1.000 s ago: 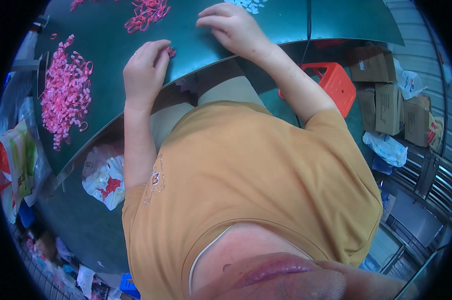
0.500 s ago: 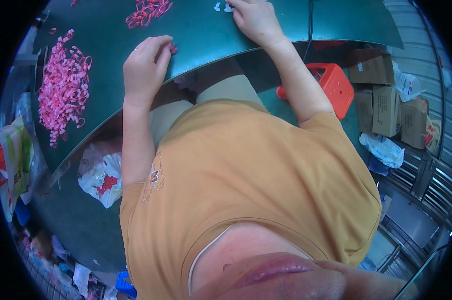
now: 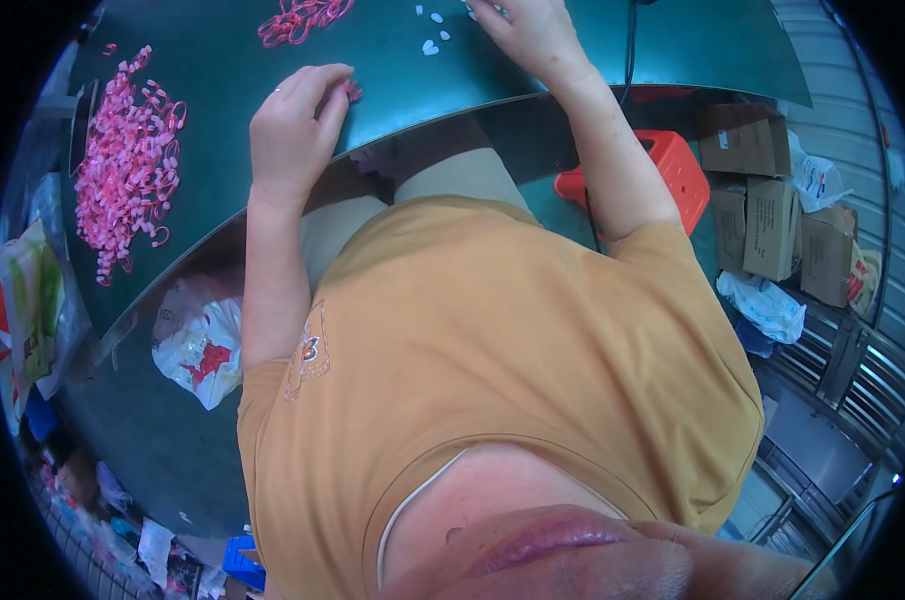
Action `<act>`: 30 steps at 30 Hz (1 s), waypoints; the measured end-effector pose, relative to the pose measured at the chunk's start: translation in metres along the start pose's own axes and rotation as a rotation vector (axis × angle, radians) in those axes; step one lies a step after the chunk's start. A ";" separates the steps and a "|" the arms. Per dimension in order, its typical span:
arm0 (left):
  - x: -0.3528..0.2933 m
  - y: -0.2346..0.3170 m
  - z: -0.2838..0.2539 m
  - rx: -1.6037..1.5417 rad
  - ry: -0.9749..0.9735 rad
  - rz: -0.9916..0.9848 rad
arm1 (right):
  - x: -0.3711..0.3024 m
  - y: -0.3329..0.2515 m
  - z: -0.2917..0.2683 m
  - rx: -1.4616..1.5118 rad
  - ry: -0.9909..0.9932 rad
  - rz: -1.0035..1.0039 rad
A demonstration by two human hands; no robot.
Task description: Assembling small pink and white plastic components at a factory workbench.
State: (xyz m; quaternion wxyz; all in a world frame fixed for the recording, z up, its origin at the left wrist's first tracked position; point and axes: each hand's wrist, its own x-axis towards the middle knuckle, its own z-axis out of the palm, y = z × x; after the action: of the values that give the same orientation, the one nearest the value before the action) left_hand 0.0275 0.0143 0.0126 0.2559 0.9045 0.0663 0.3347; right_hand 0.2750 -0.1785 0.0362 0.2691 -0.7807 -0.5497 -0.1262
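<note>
Head view shows the right hand point(image 3: 535, 40) farther right now than a second ago, up at the far edge of what we see. Small white pieces point(image 3: 431, 48) have come nearer too, and they lie loose on the green table point(image 3: 213, 110), between the two hands but closer to the right one. That seems to put them in easier reach. The right hand's fingers are bent, with white bits by the tips; I cannot tell how wide they open or if they hold any. The left hand point(image 3: 298, 125) stays in its place, curled almost closed, and it looks to pinch a little pink piece point(image 3: 354, 91) at its fingertips. Pink loops point(image 3: 306, 20) sit beyond it, and a big pink heap point(image 3: 128, 175) lies to the left.
</note>
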 end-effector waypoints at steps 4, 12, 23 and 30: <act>-0.002 0.000 -0.002 0.027 -0.044 -0.022 | 0.008 -0.001 -0.007 0.002 -0.040 0.029; -0.017 0.007 -0.007 0.058 -0.043 -0.088 | -0.003 -0.003 -0.002 -0.061 -0.137 -0.014; -0.017 0.007 -0.005 0.038 -0.013 -0.076 | 0.016 -0.012 -0.004 0.046 -0.251 -0.013; -0.016 0.006 -0.005 0.023 -0.009 -0.087 | 0.019 -0.018 -0.007 0.016 -0.340 -0.093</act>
State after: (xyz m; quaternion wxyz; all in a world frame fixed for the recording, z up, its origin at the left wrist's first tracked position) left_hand 0.0116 0.0066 0.0100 0.2599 0.9051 0.1085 0.3186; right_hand 0.2662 -0.1630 0.0565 0.1724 -0.7622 -0.6240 0.0000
